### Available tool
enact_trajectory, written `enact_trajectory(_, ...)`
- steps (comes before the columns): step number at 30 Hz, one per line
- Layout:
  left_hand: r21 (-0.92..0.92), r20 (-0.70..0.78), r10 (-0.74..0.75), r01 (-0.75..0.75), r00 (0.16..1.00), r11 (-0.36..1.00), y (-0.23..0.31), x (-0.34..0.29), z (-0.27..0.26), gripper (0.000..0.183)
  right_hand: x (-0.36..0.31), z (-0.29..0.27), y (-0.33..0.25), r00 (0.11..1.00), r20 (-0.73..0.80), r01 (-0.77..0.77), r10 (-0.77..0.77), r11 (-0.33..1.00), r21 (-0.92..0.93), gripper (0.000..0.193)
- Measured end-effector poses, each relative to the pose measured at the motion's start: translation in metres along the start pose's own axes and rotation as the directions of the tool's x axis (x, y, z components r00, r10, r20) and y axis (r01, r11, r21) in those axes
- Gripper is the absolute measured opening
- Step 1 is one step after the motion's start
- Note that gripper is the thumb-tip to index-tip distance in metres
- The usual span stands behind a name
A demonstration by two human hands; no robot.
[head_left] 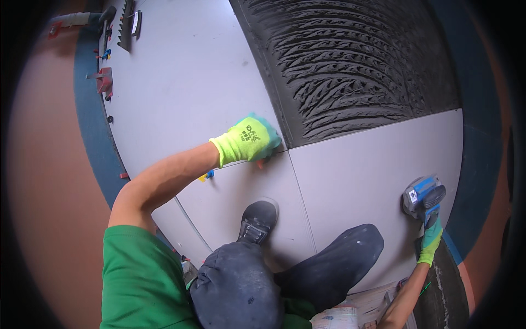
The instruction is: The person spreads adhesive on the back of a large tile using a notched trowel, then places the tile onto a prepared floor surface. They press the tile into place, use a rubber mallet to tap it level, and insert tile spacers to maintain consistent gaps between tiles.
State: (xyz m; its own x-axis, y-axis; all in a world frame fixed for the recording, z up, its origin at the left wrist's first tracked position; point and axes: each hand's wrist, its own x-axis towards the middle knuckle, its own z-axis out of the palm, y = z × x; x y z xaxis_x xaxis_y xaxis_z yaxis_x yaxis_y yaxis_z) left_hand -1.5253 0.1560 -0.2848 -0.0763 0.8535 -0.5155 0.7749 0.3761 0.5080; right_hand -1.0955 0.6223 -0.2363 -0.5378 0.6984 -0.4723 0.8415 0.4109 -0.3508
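Observation:
My left hand (247, 141), in a yellow-green glove with teal fingers, is down at the joint where the pale grey tiles (189, 71) meet, beside the dark mortar. Its fingers are curled and partly hidden, so what they hold cannot be made out. A small red-orange piece (260, 164) shows just below them on the seam. At the right, my gloved right hand (431, 241) grips the handle of a blue and grey tile vibrator (424, 196), which is over the right-hand tile (372, 159).
Dark mortar combed into ridges (339, 66) covers the far right. A notched trowel (125, 27) lies on the far left tile. Along that tile's left edge are a red wedge-shaped piece (104, 80) and small clips. A yellow and blue spacer (207, 176) sits near my shoe (258, 219).

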Motion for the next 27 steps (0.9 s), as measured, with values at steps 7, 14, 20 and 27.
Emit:
enact_trajectory(7, -0.003, -0.135, -0.048, 0.048, 0.99, 0.999, 0.001, -0.006, 0.011, 0.012, -0.003, 0.006, -0.004, 0.997, -0.059, 0.058, -0.051, 0.991, 0.118, 0.059)
enact_trajectory(14, -0.056, -0.171, -0.055, 0.046, 0.984, 0.997, 0.001, -0.002, 0.012, 0.011, 0.005, 0.01, 0.003, 0.991, -0.109, -0.052, 0.073, 0.981, 0.187, 0.048)
enact_trajectory(20, -0.148, 0.037, -0.165, 0.169, 0.986, 0.975, 0.008, -0.001, 0.001, 0.012, 0.014, 0.014, 0.021, 0.987, -0.148, -0.045, 0.061, 0.993, 0.109, 0.046)
enact_trajectory(27, -0.121, -0.002, -0.069, 0.068, 0.998, 0.99, -0.001, 0.0, 0.004, 0.016, 0.019, 0.013, 0.036, 0.988, -0.155, 0.0, 0.008, 0.999, 0.047, 0.046)
